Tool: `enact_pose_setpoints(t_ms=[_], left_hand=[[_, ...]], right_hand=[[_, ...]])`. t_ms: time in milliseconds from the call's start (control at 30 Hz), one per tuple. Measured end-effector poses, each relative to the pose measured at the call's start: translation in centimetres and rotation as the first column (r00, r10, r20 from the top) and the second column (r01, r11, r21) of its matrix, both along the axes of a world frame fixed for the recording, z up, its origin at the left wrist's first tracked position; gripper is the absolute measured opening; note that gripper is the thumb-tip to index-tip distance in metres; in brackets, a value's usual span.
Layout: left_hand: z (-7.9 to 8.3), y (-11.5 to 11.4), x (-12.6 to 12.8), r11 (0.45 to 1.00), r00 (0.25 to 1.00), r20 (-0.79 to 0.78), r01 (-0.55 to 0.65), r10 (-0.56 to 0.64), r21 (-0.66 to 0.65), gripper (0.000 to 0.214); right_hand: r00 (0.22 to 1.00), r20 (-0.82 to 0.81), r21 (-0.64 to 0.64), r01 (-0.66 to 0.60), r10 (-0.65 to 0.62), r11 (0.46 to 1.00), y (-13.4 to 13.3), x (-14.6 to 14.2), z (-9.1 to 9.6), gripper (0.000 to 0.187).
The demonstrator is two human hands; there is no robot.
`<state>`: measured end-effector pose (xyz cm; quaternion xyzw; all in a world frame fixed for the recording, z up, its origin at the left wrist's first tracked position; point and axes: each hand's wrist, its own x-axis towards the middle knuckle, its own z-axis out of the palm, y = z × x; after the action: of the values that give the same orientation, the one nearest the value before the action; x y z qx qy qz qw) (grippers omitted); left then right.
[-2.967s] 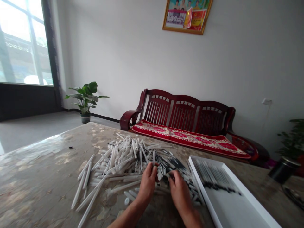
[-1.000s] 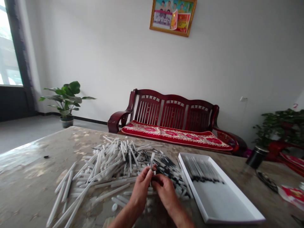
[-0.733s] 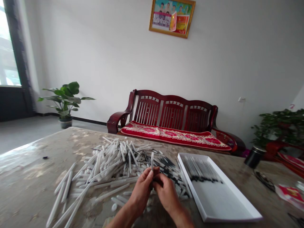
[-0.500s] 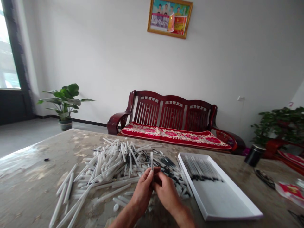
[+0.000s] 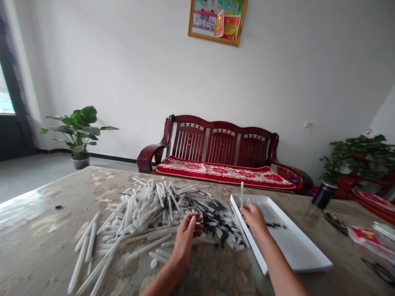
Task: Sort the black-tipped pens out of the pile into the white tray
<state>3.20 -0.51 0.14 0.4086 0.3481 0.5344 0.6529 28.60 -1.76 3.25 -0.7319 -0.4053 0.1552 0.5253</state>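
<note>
Right hand (image 5: pixel 254 218) pinches a white plastic tube (image 5: pixel 242 194) upright above the white tray (image 5: pixel 304 233), where a neat row of tubes (image 5: pixel 265 216) already lies, while the relaxed, seemingly empty left hand (image 5: pixel 187 236) rests beside the big heap (image 5: pixel 148 209) still to go.

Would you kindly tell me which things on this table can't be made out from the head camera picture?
All in the head view:
The lower end of the white stick is hidden by the right hand.
Whether the left hand holds anything is hidden by its own curled fingers.
The black-ended pieces are too small to identify.
The dark wiry object at lower right is cut off by the picture's edge.
</note>
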Motion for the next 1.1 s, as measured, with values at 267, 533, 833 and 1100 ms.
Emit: enact_pose_setpoints(t_ms=[267, 533, 833, 1100], left_hand=[[-0.3, 0.1, 0.4, 1.000, 0.998, -0.064, -0.002, 0.004, 0.026, 0.051], [-0.1, 0.2, 0.2, 0.998, 0.998, -0.024, -0.050, 0.051, 0.025, 0.046], [0.2, 0.7, -0.6, 0.977, 0.978, 0.049, -0.207, 0.205, 0.049, 0.044], [-0.1, 1.8, -1.5, 0.945, 0.946, 0.030, -0.324, 0.323, 0.038, 0.041]], right_hand=[[0.886, 0.460, -0.392, 0.147, 0.055, 0.908, 0.0, 3.7, -0.5, 0.012], [0.767, 0.614, -0.502, 0.199, 0.185, 0.841, 0.5, 3.5, -1.0, 0.013], [0.729, 0.643, -0.534, 0.207, 0.235, 0.819, -0.1, 2.3, 0.1, 0.021], [0.679, 0.698, -0.465, 0.186, 0.228, 0.866, -0.8, -1.9, 1.4, 0.025]])
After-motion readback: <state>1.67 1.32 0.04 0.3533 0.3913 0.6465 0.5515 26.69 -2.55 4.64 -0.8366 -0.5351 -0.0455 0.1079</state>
